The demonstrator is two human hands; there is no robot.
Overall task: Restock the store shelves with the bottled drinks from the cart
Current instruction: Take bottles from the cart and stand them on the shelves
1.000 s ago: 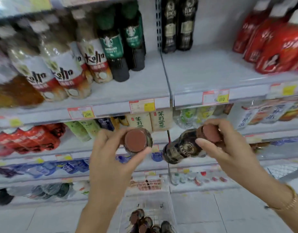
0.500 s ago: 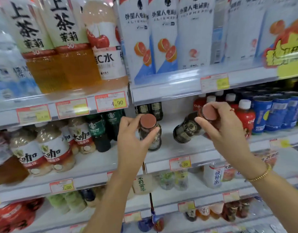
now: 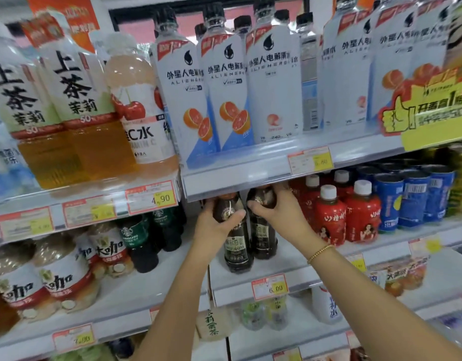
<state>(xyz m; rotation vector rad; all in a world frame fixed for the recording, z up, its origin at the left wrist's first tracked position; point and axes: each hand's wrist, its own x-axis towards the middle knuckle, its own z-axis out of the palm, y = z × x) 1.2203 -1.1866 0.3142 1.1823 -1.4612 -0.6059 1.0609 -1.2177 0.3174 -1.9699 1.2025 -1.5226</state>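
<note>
Two dark brown bottled drinks stand upright side by side on the middle shelf (image 3: pixel 290 272), under the shelf above. My left hand (image 3: pixel 215 225) grips the neck and shoulder of the left dark bottle (image 3: pixel 236 246). My right hand (image 3: pixel 274 207) grips the upper part of the right dark bottle (image 3: pixel 262 238). Both caps are partly hidden by the upper shelf's front rail. The cart is out of view.
Red bottles with white caps (image 3: pixel 331 220) stand just right of the two bottles, then blue cans (image 3: pixel 412 201). Dark green coffee bottles (image 3: pixel 141 238) are to the left. Tall white bottles (image 3: pixel 224 95) fill the shelf above. A price tag (image 3: pixel 270 286) hangs on the rail below.
Both hands went up and forward from in front of the shelf into the middle shelf. The two dark bottles, earlier held tilted in the air, now stand upright on it.
</note>
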